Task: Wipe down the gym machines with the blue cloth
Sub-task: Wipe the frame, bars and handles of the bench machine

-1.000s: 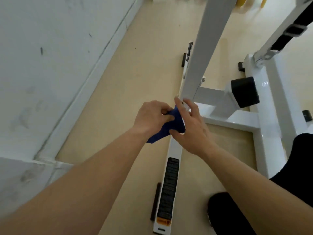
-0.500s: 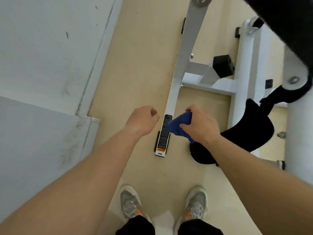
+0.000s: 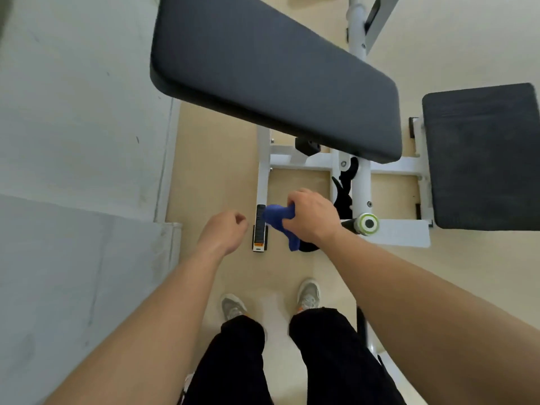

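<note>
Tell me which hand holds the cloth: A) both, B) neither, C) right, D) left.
C: the right hand grips the cloth, and the left hand beside it is curled and holds nothing.

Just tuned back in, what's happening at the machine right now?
A person stands over a white-framed gym machine. Their right hand grips the bunched blue cloth in the air above the frame's floor rail, and the cloth does not appear to touch any surface. The left hand is curled and holds nothing. Neither hand touches the large black pad.
</note>
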### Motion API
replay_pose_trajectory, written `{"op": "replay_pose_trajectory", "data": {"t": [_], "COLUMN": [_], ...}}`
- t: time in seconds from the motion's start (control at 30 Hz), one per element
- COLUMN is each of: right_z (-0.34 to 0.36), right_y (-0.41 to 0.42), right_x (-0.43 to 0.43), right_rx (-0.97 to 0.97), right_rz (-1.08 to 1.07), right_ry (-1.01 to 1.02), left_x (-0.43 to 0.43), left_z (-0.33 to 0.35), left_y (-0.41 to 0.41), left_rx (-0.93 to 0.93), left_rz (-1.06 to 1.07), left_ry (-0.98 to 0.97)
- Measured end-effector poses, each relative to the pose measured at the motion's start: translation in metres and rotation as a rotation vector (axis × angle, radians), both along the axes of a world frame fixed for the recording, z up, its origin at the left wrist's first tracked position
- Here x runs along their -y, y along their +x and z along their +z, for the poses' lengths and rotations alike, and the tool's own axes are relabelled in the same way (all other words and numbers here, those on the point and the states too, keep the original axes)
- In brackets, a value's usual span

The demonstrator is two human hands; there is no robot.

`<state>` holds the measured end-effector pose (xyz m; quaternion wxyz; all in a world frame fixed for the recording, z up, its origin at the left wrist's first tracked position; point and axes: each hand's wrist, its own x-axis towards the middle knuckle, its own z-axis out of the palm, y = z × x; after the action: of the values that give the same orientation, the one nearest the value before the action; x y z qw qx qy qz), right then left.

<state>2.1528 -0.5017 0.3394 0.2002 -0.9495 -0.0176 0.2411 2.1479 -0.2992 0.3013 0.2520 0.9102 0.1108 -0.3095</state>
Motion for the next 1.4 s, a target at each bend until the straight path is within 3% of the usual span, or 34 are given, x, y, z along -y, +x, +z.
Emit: {"op": "replay_pose_trajectory", "data": {"t": [0.27, 0.5, 0.9, 1.17, 1.4], "right_z": [0.152, 0.234, 0.273, 0.27, 0.267], "right_y": [-0.028, -0.046, -0.124, -0.188, -0.225], "right_x": [0.049, 0.14, 0.22, 0.239, 0.269], "right_rx": [0.011, 0.039, 0.051, -0.019, -0.066], "right_rz": [-0.146, -0.374, -0.821, -0.901, -0.886], "right_ry": [0.102, 0.054, -0.058, -0.076, -0.058], "left_x": [0.032, 0.097, 0.238, 0.272, 0.307], "left_z": [0.156, 0.24, 0.272, 0.263, 0.265], "left_y": [-0.012, -0.006, -0.004, -0.023, -0.042], "left_rx": [0.045, 0.165, 0.155, 0.135, 0.199], "left_rz": [-0.121, -0.282, -0.719, -0.924, -0.906], "left_ry": [0.009, 0.001, -0.173, -0.165, -0.105]}}
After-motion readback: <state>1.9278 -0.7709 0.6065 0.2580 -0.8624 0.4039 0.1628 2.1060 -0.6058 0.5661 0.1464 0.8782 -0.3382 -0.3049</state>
